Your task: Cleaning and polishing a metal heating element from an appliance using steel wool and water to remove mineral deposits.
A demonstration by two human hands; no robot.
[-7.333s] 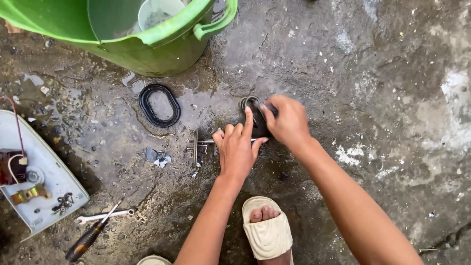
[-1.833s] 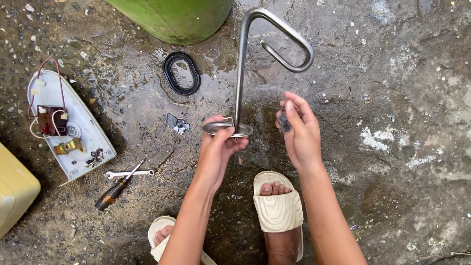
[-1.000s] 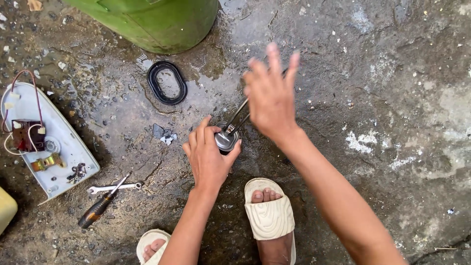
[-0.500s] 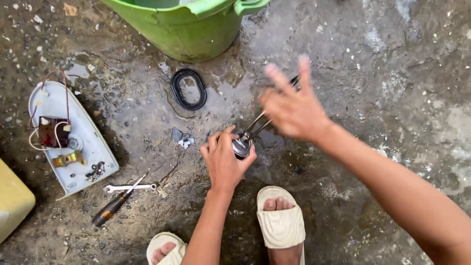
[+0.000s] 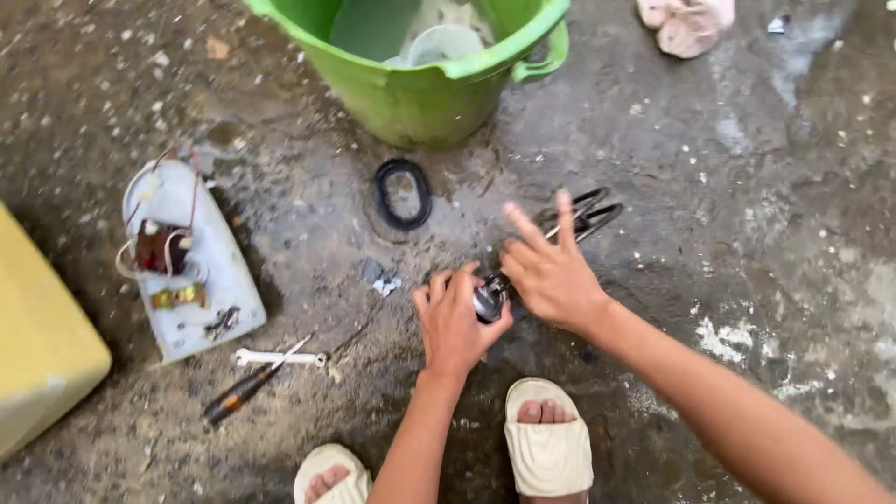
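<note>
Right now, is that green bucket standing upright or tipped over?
Upright: the green bucket stands on its base, its open mouth facing up.

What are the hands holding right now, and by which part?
The left hand grips the round metal base end of the heating coil, which lies on the ground. The right hand rests on that end with fingers spread; whether it grips cannot be told.

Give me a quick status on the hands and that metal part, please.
Left hand gripping round end of bent metal rod on wet concrete ground. Right hand open, fingers spread, resting over rod. Black oval rubber gasket lies apart, nothing obstructing.
</note>
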